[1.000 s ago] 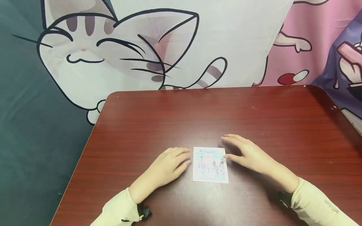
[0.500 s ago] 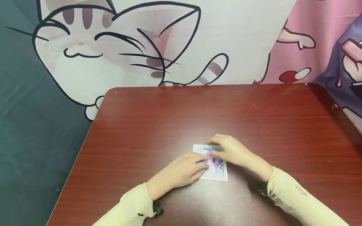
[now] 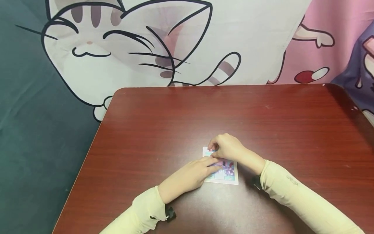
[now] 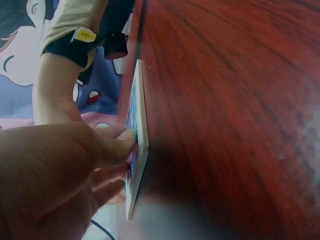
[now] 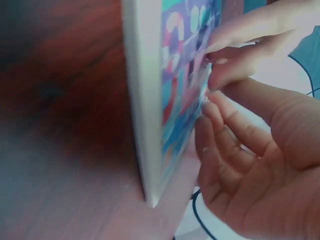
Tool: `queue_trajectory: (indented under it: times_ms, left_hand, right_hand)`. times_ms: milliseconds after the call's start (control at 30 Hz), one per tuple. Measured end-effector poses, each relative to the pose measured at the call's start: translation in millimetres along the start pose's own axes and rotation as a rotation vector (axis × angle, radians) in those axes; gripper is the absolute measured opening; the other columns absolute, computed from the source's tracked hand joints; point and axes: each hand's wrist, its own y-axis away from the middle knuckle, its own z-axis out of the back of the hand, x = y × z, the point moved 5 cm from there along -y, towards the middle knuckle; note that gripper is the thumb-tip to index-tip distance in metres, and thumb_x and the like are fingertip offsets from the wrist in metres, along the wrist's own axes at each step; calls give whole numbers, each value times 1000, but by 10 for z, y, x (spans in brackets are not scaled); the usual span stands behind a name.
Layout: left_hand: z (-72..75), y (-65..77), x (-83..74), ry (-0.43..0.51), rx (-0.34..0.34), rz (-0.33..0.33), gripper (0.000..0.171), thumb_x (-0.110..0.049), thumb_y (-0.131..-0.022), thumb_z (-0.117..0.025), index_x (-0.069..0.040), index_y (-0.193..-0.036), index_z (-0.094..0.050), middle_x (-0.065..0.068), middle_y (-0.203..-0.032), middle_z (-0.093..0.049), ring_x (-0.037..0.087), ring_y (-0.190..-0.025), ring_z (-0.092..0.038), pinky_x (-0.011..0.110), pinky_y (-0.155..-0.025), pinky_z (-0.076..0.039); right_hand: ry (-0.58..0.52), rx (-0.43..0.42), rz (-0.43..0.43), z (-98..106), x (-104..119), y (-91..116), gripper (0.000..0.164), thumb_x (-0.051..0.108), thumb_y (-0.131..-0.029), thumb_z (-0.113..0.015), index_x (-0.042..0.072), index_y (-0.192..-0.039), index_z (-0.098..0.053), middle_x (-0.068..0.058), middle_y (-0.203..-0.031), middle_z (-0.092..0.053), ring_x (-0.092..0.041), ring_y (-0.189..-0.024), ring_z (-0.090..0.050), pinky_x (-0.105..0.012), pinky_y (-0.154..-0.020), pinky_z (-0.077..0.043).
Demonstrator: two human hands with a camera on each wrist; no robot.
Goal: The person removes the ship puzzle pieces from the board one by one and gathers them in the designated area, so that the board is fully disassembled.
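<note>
A square jigsaw puzzle [image 3: 229, 177] with a white border and a purple, blue and pink print lies flat on the table. My left hand [image 3: 194, 174] comes in from the left, its extended fingers resting on the printed face. Over the far part of the puzzle, my right hand [image 3: 230, 148] has its thumb and fingers curled together, pinching a small puzzle piece [image 5: 206, 82] at the surface. Fingers hide most of that piece. The two hands overlap in the head view. From the left wrist, the puzzle board [image 4: 142, 110] shows its thin pale edge.
The reddish-brown wooden table [image 3: 163, 120] extends round the puzzle on all sides. Behind it hangs a cloth [image 3: 257, 42] with a cartoon cat, and a dark green cloth [image 3: 43, 146] is at the left. Dark bands with small devices [image 3: 170, 214] sit at the wrists.
Both hands have moved inward over the puzzle. The left fingers came to rest on its face; the right hand went from spread fingers beside it to a pinch at its far part.
</note>
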Motion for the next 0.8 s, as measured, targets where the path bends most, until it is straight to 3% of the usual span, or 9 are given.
queue_trajectory:
  times_ms: [267, 367, 533, 633, 800]
  left_hand:
    - [2, -31, -45, -28, 69, 11, 48, -19, -90, -60, -11, -135, -50, 1, -137, -47, 15, -128, -41, 24, -105, -35]
    - [4, -20, -53, -31, 54, 5, 48, -20, -89, -61, -10, -134, -51, 0, -135, -48, 14, -126, -42, 23, -105, -33]
    - [-20, -2, -38, 10, 26, 24, 48, -27, -89, -60, -10, -133, -53, 0, -134, -49, 15, -121, -46, 25, -99, -41]
    - [-35, -1, -20, 50, 24, 49, 48, -30, -89, -60, -12, -133, -53, 0, -136, -49, 16, -121, -47, 27, -95, -45]
    - [-39, -16, -8, 46, 32, 61, 50, -34, -90, -59, -12, -134, -53, 0, -139, -46, 15, -124, -45, 26, -99, -42]
  right_hand:
    - [75, -59, -128, 25, 56, 37, 21, 28, -63, -84, 18, -77, -71, 6, -74, -68, -12, -67, -59, -38, -63, -51]
    - [83, -81, -124, 8, 75, 53, 20, 27, -63, -84, 17, -77, -73, 3, -78, -71, -16, -69, -63, -39, -62, -53]
    - [60, -87, -113, -14, 53, 39, 20, 27, -63, -84, 18, -76, -72, 2, -79, -70, -14, -68, -62, -35, -61, -52]
    - [44, -68, -101, -20, 38, 17, 21, 26, -63, -84, 16, -76, -71, 2, -78, -69, -12, -65, -58, -32, -60, -50]
    - [38, -15, -56, -18, 76, -25, 21, 21, -65, -83, 10, -78, -70, -3, -80, -69, -16, -70, -62, -32, -66, -53]
